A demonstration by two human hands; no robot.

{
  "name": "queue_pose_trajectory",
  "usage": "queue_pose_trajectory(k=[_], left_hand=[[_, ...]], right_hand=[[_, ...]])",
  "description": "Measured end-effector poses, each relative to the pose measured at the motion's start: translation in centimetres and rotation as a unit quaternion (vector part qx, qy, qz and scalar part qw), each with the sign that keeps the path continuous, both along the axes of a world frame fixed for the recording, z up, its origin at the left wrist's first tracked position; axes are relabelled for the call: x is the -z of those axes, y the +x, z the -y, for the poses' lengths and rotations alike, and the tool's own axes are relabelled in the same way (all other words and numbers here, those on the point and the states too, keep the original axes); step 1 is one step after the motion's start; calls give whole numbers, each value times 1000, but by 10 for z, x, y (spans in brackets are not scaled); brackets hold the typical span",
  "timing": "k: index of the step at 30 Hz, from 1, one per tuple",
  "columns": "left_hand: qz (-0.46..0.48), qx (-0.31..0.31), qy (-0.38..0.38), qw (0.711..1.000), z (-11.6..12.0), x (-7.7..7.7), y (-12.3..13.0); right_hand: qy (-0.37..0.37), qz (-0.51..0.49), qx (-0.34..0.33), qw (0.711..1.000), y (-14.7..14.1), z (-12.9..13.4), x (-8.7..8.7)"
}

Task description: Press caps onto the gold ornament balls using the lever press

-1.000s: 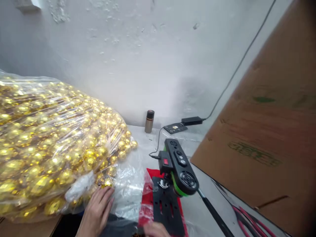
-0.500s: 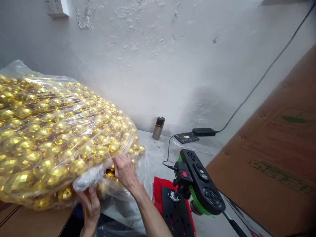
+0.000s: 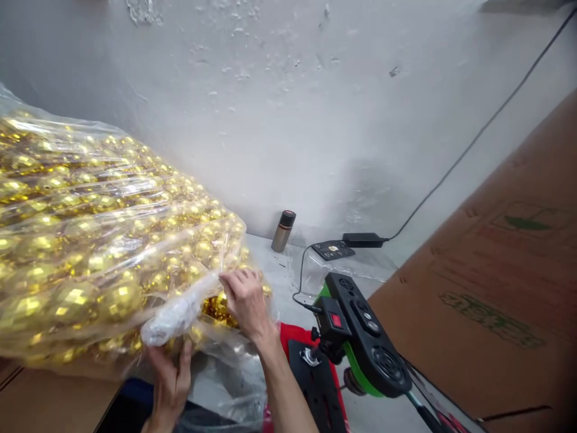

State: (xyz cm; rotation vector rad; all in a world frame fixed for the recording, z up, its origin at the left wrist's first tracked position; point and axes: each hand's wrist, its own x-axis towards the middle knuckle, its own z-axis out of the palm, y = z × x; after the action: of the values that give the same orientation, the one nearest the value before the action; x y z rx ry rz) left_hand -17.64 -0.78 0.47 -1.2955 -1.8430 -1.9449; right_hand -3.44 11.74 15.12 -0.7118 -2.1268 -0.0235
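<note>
A big clear plastic bag (image 3: 135,187) full of shiny gold faceted balls (image 3: 74,299) fills the left side. Its edge is bunched into a whitish roll (image 3: 174,319) that slants across the front. My right hand (image 3: 246,300) pinches the upper right end of this roll, beside a gap where bare gold balls (image 3: 217,308) show. Below the roll's lower left end, my left hand (image 3: 171,379) grips the plastic from underneath, its thumb pointing up; some of its fingertips are hidden by the bag.
Right of my hands stands a black and green device (image 3: 367,337) on a black slotted plate (image 3: 315,385) over red cloth. A cable links it to a black adapter (image 3: 362,240). A dark-capped bottle (image 3: 283,231) is by the wall. A large cardboard box (image 3: 487,270) leans at right.
My right hand has shifted right along the bag's edge, and the bunched roll between my hands looks longer. My left hand is slightly lower and further right. The view has tilted a little.
</note>
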Motion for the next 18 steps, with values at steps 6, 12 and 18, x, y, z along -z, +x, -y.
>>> queue_pose_trajectory(k=[6, 12, 18], left_hand=[[-283, 51, 30, 957, 48, 13, 40], [-336, 206, -96, 914, 13, 25, 79], [-319, 249, -231, 885, -31, 23, 99]], right_hand=[[6, -7, 16, 1000, 0, -8, 34], [-9, -61, 100, 993, 49, 77, 59], [-41, -112, 77, 990, 85, 176, 117]])
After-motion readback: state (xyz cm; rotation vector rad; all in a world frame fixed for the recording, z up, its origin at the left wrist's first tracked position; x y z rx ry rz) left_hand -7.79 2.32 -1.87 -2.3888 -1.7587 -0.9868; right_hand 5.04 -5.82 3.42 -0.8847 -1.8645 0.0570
